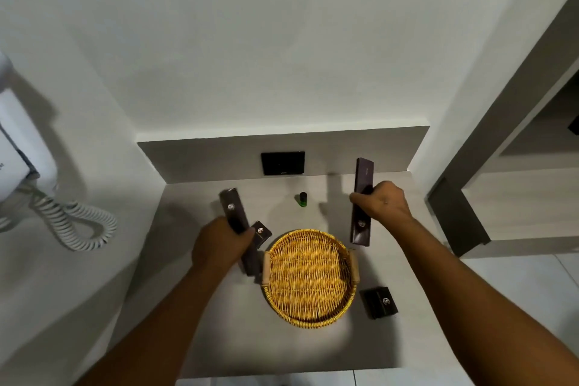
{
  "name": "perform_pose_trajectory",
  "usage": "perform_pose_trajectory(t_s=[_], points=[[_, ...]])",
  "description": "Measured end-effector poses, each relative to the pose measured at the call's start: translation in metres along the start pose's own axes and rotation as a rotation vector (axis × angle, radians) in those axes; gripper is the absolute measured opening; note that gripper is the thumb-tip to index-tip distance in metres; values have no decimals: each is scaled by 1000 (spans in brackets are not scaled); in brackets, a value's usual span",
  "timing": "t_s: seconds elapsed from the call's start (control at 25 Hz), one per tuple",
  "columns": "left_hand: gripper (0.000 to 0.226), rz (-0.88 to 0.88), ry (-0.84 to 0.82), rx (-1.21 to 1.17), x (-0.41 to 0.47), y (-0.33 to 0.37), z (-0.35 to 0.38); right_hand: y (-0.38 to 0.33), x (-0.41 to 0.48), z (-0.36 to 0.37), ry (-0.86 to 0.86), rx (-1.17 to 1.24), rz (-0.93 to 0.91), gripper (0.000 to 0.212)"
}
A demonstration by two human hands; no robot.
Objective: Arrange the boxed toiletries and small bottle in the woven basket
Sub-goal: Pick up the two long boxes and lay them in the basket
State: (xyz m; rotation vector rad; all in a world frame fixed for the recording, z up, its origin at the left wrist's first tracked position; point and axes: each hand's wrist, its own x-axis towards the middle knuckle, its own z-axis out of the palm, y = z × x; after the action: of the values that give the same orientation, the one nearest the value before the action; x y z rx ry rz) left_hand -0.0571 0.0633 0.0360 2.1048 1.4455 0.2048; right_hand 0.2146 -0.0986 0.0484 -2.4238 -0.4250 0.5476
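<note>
Hands either side of round woven basket [308, 279], left hand [219, 244] and right hand [383, 202] each gripping one long dark box.

golden woven basket [308, 279], dark boxes [379, 302], green bottle [302, 199].

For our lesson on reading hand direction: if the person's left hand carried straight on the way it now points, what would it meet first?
The left hand, gripping a long dark box, points up and right. Likely first comes the small dark logo box beside its fingers, then the small green bottle with black cap. Depth is unclear, so it may pass above them.
</note>
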Motion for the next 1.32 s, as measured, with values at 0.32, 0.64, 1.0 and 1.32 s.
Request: perform_pose_trajectory(t_s=[0.32,0.64,1.0,1.32], points=[[37,210,-63,185,9,78,6,-15,-60,37,-175,-175,-57,33],[70,135,-230,691,2,46,79,14,-65,85,-80,-525,-159,49],[80,77,-248,565,13,46,82,13,-57,98,-33,-727,-232,43],[72,86,-206,481,8,40,79,19,-56,99,-38,-663,-212,55]])
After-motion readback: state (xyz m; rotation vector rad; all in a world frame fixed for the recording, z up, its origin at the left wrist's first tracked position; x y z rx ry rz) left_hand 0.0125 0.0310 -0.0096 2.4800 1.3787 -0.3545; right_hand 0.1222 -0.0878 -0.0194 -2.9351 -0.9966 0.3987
